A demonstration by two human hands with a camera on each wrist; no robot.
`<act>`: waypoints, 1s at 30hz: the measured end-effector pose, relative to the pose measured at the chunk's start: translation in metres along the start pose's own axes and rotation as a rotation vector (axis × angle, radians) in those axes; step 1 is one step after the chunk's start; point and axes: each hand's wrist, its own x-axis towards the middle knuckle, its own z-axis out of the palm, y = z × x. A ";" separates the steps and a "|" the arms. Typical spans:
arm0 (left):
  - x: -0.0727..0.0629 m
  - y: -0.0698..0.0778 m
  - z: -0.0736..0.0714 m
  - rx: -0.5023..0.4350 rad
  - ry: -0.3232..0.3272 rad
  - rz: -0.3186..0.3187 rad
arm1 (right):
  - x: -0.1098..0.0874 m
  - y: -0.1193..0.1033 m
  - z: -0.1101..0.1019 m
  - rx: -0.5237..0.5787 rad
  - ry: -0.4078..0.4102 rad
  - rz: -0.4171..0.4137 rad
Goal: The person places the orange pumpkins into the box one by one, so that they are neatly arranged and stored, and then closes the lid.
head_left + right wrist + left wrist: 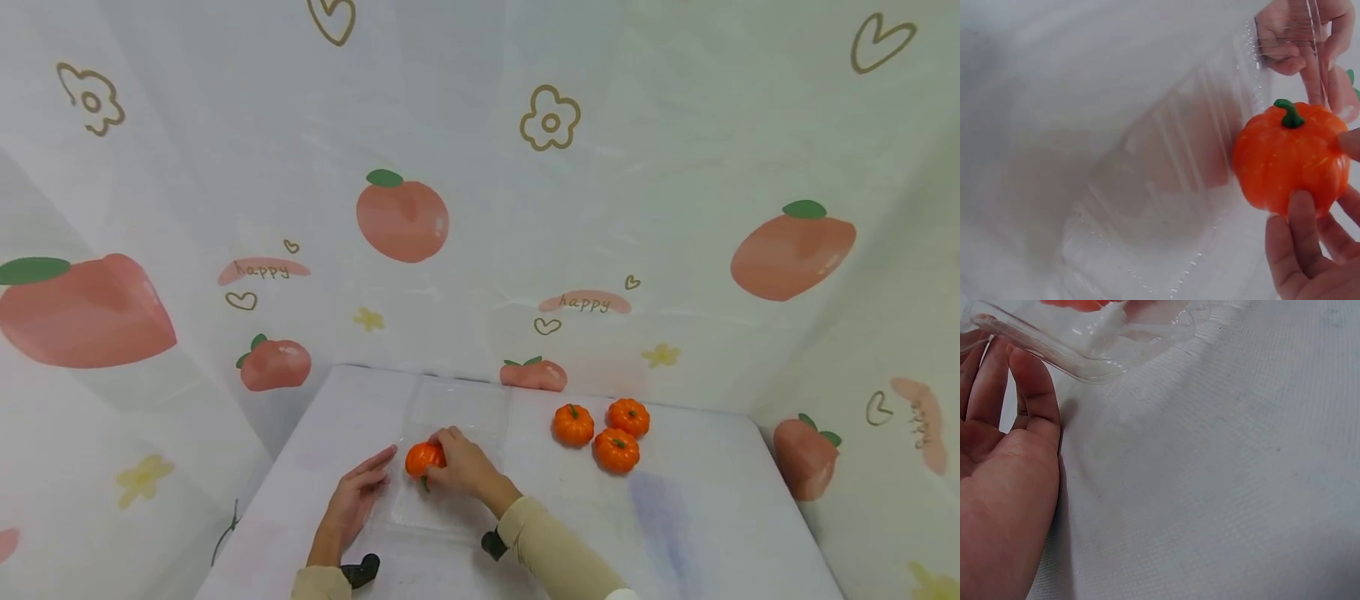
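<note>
A small orange pumpkin (422,458) with a green stem is in my right hand (467,468), pinched between thumb and fingers. In the right wrist view the pumpkin (1288,162) is at the left part of a clear plastic box (431,518); whether it touches the bottom I cannot tell. The box lies with its transparent lid (459,406) folded back, away from me. My left hand (352,502) is at the box's left side, its fingers extended along the wall. In the left wrist view, fingertips meet the box's rim (1094,380).
Three more orange pumpkins stand close together at the back right of the white table: one on the left (573,426), one behind (628,417) and one in front (617,451). A printed curtain (480,167) hangs behind the table and along its sides.
</note>
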 end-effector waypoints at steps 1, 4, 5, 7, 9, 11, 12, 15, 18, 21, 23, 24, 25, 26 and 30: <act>0.000 0.001 0.000 -0.002 0.001 -0.005 | 0.000 0.000 0.000 -0.005 -0.003 -0.001; 0.001 0.002 -0.001 -0.004 0.009 -0.016 | -0.001 -0.002 -0.001 0.001 -0.013 0.006; 0.001 0.002 -0.002 -0.004 0.013 -0.021 | -0.002 -0.002 -0.001 0.008 -0.016 0.009; 0.000 0.002 -0.003 0.000 0.014 -0.025 | -0.003 -0.004 -0.001 0.021 -0.024 0.021; -0.001 0.002 -0.004 0.001 0.018 -0.027 | -0.005 -0.005 0.000 0.028 -0.027 0.022; 0.000 0.001 -0.005 -0.006 0.015 -0.030 | -0.006 -0.005 0.000 0.024 -0.026 0.017; 0.000 0.001 -0.005 -0.007 0.013 -0.027 | -0.007 -0.005 0.001 0.020 -0.024 0.015; 0.001 -0.001 -0.004 -0.005 0.013 -0.021 | -0.007 -0.006 0.001 0.022 -0.019 0.008; 0.001 -0.002 -0.004 -0.012 0.019 -0.018 | -0.007 -0.006 0.001 0.036 -0.024 0.007; 0.002 -0.002 -0.003 -0.027 0.024 -0.017 | -0.008 -0.008 0.000 0.048 -0.032 -0.006; 0.003 -0.002 -0.002 -0.022 0.019 -0.016 | -0.009 -0.008 -0.001 0.043 -0.031 -0.024; 0.003 -0.002 -0.002 -0.014 0.013 -0.014 | -0.009 -0.008 -0.002 0.042 -0.028 -0.032; 0.003 -0.002 -0.002 -0.015 0.009 -0.017 | -0.009 -0.008 -0.002 0.037 -0.024 -0.040; 0.003 -0.001 -0.002 -0.013 0.007 -0.017 | -0.009 -0.007 -0.002 0.032 -0.020 -0.048; 0.002 0.000 0.000 -0.009 0.007 -0.023 | -0.009 -0.005 -0.003 0.024 -0.024 -0.051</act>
